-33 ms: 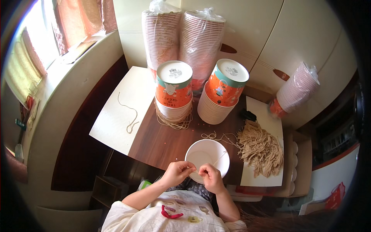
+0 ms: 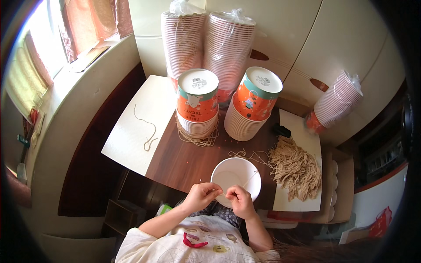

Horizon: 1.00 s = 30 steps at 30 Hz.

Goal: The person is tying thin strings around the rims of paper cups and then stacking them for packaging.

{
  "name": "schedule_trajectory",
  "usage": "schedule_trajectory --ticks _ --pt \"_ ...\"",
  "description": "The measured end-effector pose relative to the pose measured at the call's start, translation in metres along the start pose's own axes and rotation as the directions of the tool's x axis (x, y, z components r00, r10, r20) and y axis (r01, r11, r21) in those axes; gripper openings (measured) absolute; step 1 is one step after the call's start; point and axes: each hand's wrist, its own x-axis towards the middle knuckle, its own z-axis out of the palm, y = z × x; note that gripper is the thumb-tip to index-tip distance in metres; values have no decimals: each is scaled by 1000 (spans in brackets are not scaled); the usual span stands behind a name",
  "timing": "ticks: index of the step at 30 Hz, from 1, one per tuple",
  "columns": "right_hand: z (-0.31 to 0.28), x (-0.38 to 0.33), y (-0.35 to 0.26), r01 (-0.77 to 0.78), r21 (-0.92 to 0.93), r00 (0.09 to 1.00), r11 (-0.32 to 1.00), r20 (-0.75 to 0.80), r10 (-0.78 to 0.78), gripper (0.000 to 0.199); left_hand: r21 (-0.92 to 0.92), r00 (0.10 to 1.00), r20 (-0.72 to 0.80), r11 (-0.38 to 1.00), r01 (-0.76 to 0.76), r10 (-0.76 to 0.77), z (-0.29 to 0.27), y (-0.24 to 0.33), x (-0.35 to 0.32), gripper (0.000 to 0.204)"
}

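A white-lined paper bucket (image 2: 229, 170) stands tilted at the table's near edge, its open mouth toward me. From the right side of its rim a thin tan cord (image 2: 250, 179) runs down across the mouth toward my hands. My left hand (image 2: 201, 196) is closed in a pinch over the bucket's near rim, at the cord's end. Close beside it my right hand (image 2: 240, 202) has its fingers curled and pinched on the same cord. The fingers hide most of the cord between them.
Two stacks of upside-down orange and teal buckets (image 2: 197, 101) (image 2: 256, 98) stand farther back, cords around the left one's base. Bagged bucket stacks (image 2: 184, 44) rise behind. A tan cord bundle (image 2: 296, 168) lies right; a single cord (image 2: 151, 127) lies on the white board at left.
The tilted bucket has shifted very slightly to the right. Both hands stay in the same pinch at the cord.
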Motion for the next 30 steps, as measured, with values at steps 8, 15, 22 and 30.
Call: schedule_trajectory --ticks 8,15,22,30 --pt "-3 10 -2 -105 154 994 982 43 100 7 237 955 -85 936 -259 285 -3 20 -7 19" --pt "-1 15 5 -60 231 998 971 49 50 18 250 945 -94 926 -282 313 0 21 -1 17" --pt "-4 20 -11 -48 123 997 991 58 41 18 290 929 -94 902 -319 358 -1 24 3 12" --pt "1 21 -8 -60 228 998 972 9 60 19 467 898 -52 805 -365 437 -5 30 2 12"
